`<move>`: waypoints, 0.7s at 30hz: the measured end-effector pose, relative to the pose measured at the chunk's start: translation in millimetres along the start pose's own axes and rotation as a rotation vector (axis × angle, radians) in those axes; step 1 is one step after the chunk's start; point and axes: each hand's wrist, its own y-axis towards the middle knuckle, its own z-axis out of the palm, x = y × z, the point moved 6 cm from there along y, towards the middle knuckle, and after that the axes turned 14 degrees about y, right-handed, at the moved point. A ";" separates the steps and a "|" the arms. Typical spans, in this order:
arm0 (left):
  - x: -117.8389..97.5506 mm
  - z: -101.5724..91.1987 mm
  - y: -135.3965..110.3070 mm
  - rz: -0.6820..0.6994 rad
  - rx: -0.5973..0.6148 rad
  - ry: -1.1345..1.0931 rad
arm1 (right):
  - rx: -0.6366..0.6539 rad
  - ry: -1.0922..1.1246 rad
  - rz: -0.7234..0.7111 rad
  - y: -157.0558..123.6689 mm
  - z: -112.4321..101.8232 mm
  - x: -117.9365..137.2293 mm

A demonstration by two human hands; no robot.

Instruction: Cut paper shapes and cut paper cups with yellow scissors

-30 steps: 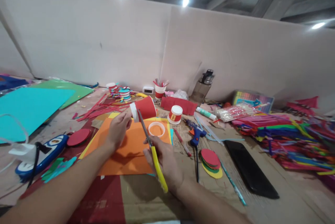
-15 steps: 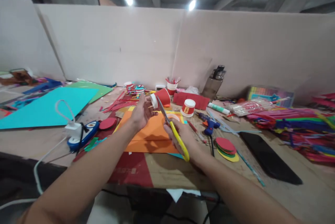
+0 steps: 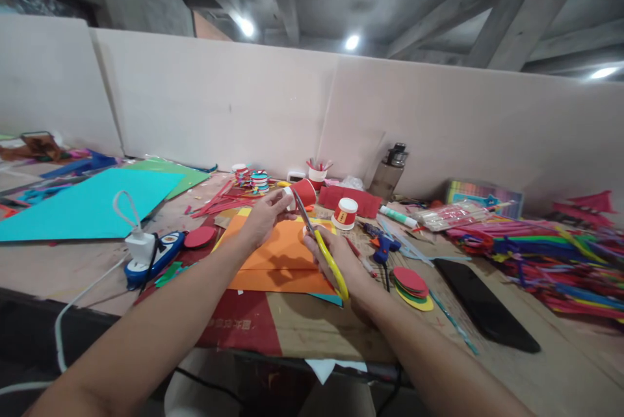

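Note:
My left hand (image 3: 269, 217) grips a red paper cup (image 3: 305, 191) with a white end, tipped on its side above the orange paper. Yellow-handled scissors (image 3: 332, 265) are in my right hand (image 3: 338, 254). Their blades point up and to the left, over the cup's white end; whether they touch it I cannot tell. Under both hands lie orange sheets (image 3: 277, 279) on a piece of cardboard. Just right of the held cup, a red and white paper cup (image 3: 346, 214) stands upside down on the table.
A blue hot glue gun (image 3: 385, 247), round paper discs (image 3: 412, 282) and a black phone (image 3: 482, 303) lie to the right. On the left are a blue power strip (image 3: 160, 256) and a turquoise sheet (image 3: 97, 206). A bottle (image 3: 389, 173) stands at the back beside the white partition.
The view has tilted upward and shifted slightly. My left fingers have closed in around the cup's white end. The scissors remain in my right hand beside the cup.

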 end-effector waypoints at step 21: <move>2.4 -0.4 -2.8 -0.011 -0.042 0.164 | 0.043 -0.092 0.003 -0.6 -5.3 1.5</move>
